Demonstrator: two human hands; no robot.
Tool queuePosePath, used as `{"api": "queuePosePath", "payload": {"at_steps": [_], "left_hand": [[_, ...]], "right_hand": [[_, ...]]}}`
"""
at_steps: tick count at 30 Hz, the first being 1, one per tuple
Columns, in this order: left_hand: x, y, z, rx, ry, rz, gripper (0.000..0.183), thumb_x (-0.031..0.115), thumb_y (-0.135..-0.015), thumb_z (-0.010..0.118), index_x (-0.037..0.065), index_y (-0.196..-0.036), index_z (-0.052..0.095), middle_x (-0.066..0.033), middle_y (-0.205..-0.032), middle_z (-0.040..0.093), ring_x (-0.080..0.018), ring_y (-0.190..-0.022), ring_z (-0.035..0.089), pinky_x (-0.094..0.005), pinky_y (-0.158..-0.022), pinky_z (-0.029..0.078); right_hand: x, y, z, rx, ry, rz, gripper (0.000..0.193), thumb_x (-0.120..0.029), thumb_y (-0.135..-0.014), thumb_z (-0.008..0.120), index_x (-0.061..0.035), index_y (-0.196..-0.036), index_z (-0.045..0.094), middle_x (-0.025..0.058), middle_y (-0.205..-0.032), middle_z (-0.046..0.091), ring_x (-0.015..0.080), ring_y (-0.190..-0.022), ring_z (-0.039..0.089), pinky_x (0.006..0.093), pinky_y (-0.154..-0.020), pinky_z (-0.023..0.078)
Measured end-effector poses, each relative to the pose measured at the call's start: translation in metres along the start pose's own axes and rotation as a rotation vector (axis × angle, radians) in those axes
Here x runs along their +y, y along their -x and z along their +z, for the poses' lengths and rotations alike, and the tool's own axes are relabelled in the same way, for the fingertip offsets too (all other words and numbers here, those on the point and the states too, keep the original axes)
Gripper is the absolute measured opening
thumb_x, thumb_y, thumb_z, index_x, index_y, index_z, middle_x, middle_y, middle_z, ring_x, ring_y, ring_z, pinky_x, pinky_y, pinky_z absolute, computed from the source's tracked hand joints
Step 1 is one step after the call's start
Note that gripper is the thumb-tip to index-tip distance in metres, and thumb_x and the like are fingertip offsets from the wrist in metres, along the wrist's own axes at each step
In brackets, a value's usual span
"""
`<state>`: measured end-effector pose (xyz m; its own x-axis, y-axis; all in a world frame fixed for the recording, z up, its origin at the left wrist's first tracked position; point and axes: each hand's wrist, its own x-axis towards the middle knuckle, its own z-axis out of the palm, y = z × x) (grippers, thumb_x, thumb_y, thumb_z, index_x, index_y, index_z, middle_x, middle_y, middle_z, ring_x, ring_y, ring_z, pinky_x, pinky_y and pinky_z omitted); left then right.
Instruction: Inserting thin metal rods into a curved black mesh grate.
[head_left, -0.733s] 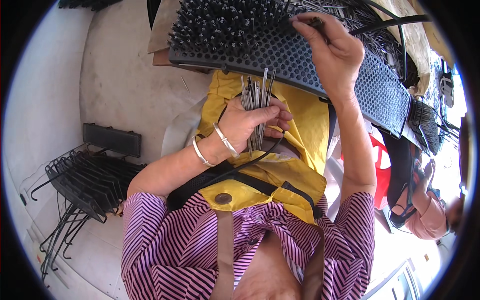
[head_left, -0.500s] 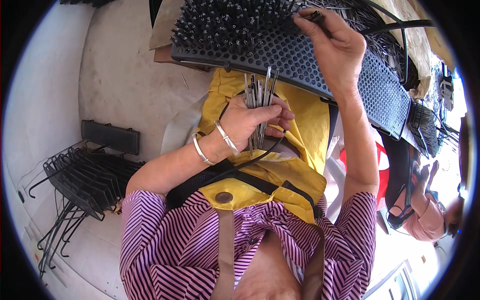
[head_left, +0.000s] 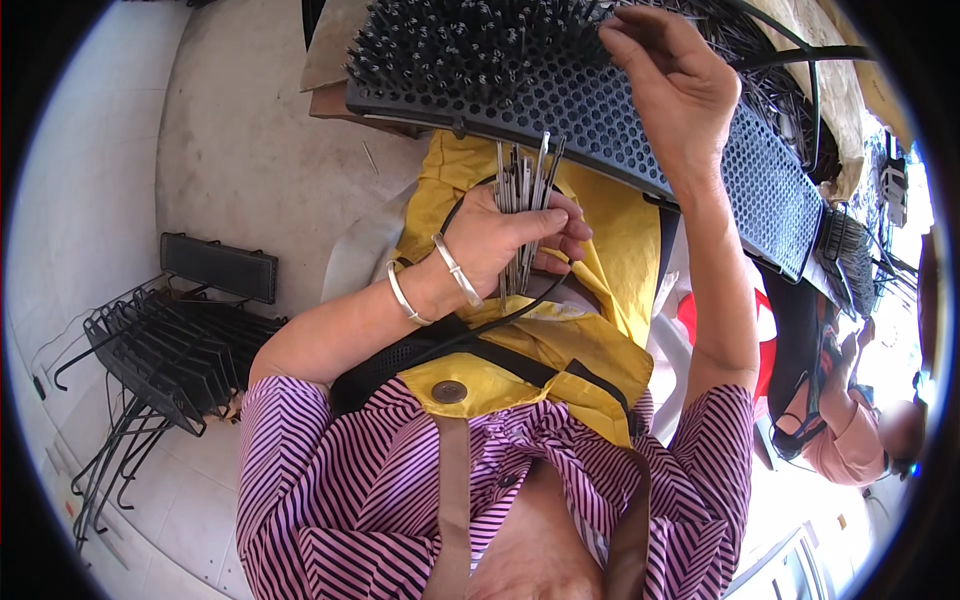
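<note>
My left hand [head_left: 520, 228] is closed around a bundle of thin grey metal rods [head_left: 520, 195], held roughly upright over my yellow apron [head_left: 620, 250]. My right hand [head_left: 680, 85] reaches over a long black perforated tray [head_left: 590, 115], at the edge of a dense cluster of upright black-and-silver pieces [head_left: 450, 45] standing in its holes. Its thumb and index finger are bent toward each other in a pinch; whatever is between them cannot be made out. The tray's right part shows bare holes.
More loose dark rods [head_left: 790, 130] lie behind the tray, where a black cable [head_left: 810, 50] crosses. Stacked black trays with hooked wire legs [head_left: 160, 360] stand at left, beside another black tray [head_left: 218, 267]. A co-worker in pink [head_left: 845, 430] sits at right near a second cluster [head_left: 850, 255].
My right hand has shifted slightly, and the dark piece visible in its fingers before no longer shows there. My left hand keeps its hold on the rods.
</note>
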<state>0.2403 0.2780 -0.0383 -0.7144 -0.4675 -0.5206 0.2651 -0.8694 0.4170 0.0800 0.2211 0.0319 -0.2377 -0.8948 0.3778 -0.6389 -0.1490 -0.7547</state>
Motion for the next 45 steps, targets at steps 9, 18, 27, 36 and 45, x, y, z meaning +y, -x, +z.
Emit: {"api": "queuePosePath", "payload": {"at_steps": [9, 18, 27, 36, 45], "left_hand": [[0.0, -0.002, 0.001, -0.028, -0.053, -0.009, 0.016, 0.008, -0.084, 0.057, -0.002, -0.096, 0.058, -0.0136, -0.089, 0.063, -0.0212, -0.078, 0.063, -0.0312, -0.066, 0.055], [0.003, -0.001, -0.003, -0.125, -0.013, -0.052, 0.018, 0.008, -0.083, 0.057, -0.003, -0.097, 0.057, -0.0163, -0.09, 0.062, -0.0232, -0.078, 0.063, -0.0333, -0.066, 0.055], [0.009, 0.005, 0.003, -0.177, 0.079, -0.132, 0.021, 0.009, -0.084, 0.056, -0.003, -0.101, 0.055, -0.0178, -0.09, 0.062, -0.0259, -0.075, 0.063, -0.0341, -0.063, 0.055], [0.005, 0.007, 0.009, -0.224, -0.179, -0.159, 0.02, 0.009, -0.084, 0.057, -0.003, -0.1, 0.056, -0.0139, -0.078, 0.061, -0.0162, -0.057, 0.06, -0.02, -0.039, 0.038], [-0.001, 0.002, -0.002, -0.127, -0.041, -0.116, 0.015, 0.011, -0.086, 0.056, -0.001, -0.094, 0.057, -0.0114, -0.073, 0.06, -0.0147, -0.051, 0.054, -0.0223, -0.037, 0.035]], "right_hand": [[0.053, -0.021, 0.036, 0.29, -0.601, -0.794, 0.022, 0.011, -0.068, 0.056, 0.0028, -0.088, 0.059, 0.0146, -0.071, 0.058, 0.0297, -0.062, 0.057, 0.0332, -0.053, 0.045], [0.012, -0.018, -0.003, -0.204, 0.548, -0.786, 0.032, 0.006, -0.055, 0.054, 0.0042, -0.088, 0.053, 0.0132, -0.066, 0.051, 0.0317, -0.064, 0.049, 0.0403, -0.059, 0.041], [0.01, 0.049, -0.018, -0.059, 0.264, -0.277, 0.023, -0.004, -0.08, 0.063, 0.0008, -0.103, 0.061, 0.0055, -0.091, 0.066, 0.0096, -0.08, 0.061, 0.0213, -0.072, 0.048], [0.016, 0.087, -0.028, -0.286, -0.541, 0.709, 0.013, -0.001, -0.08, 0.059, 0.0045, -0.091, 0.062, 0.007, -0.075, 0.064, 0.0092, -0.062, 0.057, 0.0205, -0.056, 0.045], [0.036, 0.048, -0.043, 0.186, -0.665, 0.211, 0.012, -0.002, -0.086, 0.054, 0.0048, -0.094, 0.059, 0.0149, -0.086, 0.065, 0.0145, -0.071, 0.062, 0.0241, -0.062, 0.049]]}}
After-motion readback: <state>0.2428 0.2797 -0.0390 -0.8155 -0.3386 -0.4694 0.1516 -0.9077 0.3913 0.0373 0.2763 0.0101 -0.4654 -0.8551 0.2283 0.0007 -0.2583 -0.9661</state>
